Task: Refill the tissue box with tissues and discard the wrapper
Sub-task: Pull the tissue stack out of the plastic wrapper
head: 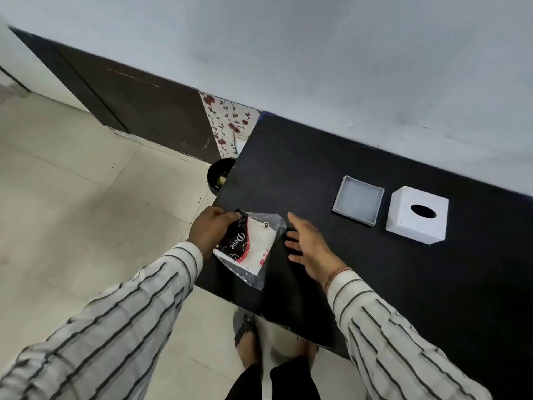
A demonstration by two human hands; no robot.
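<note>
At the near left corner of the matte black tabletop (360, 278), your left hand (212, 230) grips a clear plastic tissue pack printed in black, red and white (249, 245), fingers curled over its dark printed end, where the word "Dove" reads sideways. The pack is tilted, its loose transparent wrapper edges sticking out past the white tissue block on the far and near sides; whether its lower edge touches the table or hangs just above it cannot be told. Your right hand (310, 245) is just beside the pack on its right, palm turned toward it, fingers spread wide and holding nothing (no contact with the plastic can be made out). Both forearms wear white sleeves with thin dark stripes (121, 324), and a reddish thread band (337, 274) circles your right wrist.

Farther right on the table, well apart from your hands, a shallow square white tray-like box base (344, 210) lies open side up, with nothing in it. Just beside it on the right stands the white cube-shaped tissue box cover (403, 223), its oval slot facing up. Beyond the table's left edge, a round black bin (217, 174) sits on the pale tiled floor (72, 197), partly hidden by the table. Your sandalled feet (248, 333) show below the table's near edge.
</note>
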